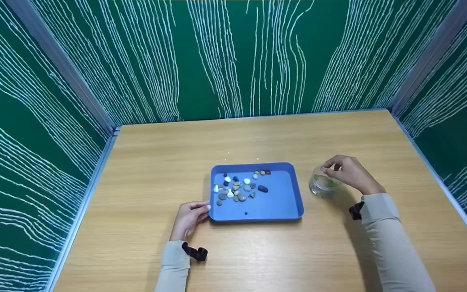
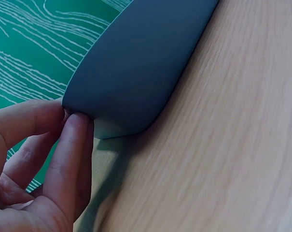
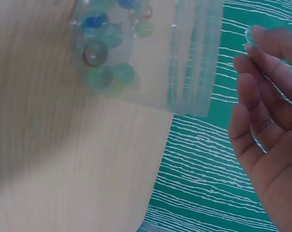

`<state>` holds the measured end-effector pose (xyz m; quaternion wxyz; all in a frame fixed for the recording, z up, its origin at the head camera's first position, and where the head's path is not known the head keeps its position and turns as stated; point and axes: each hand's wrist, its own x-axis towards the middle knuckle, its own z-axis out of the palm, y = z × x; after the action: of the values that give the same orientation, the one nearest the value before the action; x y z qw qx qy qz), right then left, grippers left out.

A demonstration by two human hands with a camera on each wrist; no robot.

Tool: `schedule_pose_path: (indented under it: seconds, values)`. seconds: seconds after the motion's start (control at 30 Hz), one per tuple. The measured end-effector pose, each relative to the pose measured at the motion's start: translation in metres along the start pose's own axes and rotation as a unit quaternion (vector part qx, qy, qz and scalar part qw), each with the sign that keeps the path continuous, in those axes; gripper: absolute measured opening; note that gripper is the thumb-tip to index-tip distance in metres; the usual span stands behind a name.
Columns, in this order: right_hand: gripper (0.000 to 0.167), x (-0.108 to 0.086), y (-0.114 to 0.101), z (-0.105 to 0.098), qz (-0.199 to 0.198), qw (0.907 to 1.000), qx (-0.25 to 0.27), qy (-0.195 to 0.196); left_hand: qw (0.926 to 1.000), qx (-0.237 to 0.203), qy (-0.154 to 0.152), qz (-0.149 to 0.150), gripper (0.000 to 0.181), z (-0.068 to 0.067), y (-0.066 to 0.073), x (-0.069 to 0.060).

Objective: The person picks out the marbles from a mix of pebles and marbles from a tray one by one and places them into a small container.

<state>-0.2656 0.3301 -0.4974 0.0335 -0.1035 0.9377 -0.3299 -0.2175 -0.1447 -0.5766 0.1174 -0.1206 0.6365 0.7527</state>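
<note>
My left hand point(image 1: 189, 218) pinches the near left corner of a shallow blue tray point(image 1: 274, 207), and the left wrist view shows thumb and fingertips at that corner. Pebbles point(image 1: 242, 197) in grey, white and brown lie in the tray, mostly in its left half. To the right of the tray stands a clear jar point(image 1: 318, 190) holding several glass marbles point(image 3: 95, 52). Above the jar's mouth, my right hand point(image 1: 351, 174) pinches a clear greenish marble point(image 3: 249, 36) between thumb and fingertip, apart from the jar's rim.
A wooden table point(image 1: 136, 243) carries everything. Tiny pale bits point(image 1: 228, 153) lie behind the tray. Green panels point(image 1: 258, 61) with white wavy lines stand along the back and both sides of the table.
</note>
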Motion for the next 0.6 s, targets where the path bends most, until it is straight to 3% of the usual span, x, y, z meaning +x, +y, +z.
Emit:
schedule_pose_path:
  seconds: [0.6]
  values:
    - [0.020, -0.0024, 0.0053, 0.0087, 0.007, 0.9999, -0.010, 0.005, 1.0000, 0.000, 0.009, -0.003, 0.034, 0.0022, 0.0010, 0.0011]
